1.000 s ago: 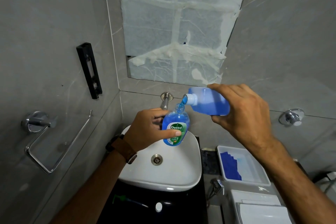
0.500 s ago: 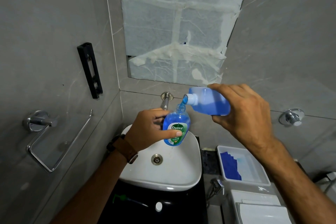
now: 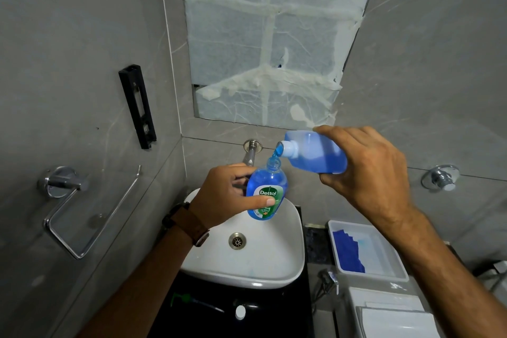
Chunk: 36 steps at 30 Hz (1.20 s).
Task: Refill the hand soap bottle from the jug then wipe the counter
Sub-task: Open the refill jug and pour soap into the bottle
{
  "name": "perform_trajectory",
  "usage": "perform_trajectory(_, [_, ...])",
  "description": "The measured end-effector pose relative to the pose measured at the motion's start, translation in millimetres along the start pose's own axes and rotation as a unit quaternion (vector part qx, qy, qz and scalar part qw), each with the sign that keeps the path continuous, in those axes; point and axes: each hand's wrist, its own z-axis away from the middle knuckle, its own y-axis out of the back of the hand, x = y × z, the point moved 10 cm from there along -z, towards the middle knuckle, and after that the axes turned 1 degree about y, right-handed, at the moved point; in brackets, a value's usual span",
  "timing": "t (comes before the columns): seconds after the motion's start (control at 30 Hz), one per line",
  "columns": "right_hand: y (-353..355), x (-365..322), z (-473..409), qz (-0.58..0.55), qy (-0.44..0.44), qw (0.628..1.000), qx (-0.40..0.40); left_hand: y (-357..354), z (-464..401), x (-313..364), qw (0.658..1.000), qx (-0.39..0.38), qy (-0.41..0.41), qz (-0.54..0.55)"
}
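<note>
Left hand (image 3: 223,195) wraps the clear blue-filled hand soap bottle (image 3: 266,195), holding it upright over the white ceramic basin (image 3: 288,263), likely so drips land there. Right hand (image 3: 367,173) grips the translucent plastic jug (image 3: 318,155) tipped spout-down, blue stream (image 3: 277,151) entering the bottle's neck. Blue folded cloth (image 3: 348,252) waits in the white tray (image 3: 384,250), probably for wiping.
</note>
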Motion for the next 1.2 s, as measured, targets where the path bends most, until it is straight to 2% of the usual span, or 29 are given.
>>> perform_trajectory(1.2, [-11.0, -1.2, 1.5, 0.004, 0.013, 1.0, -0.002, 3.2, 0.1, 2.4, 1.0, 0.005, -0.001, -0.018])
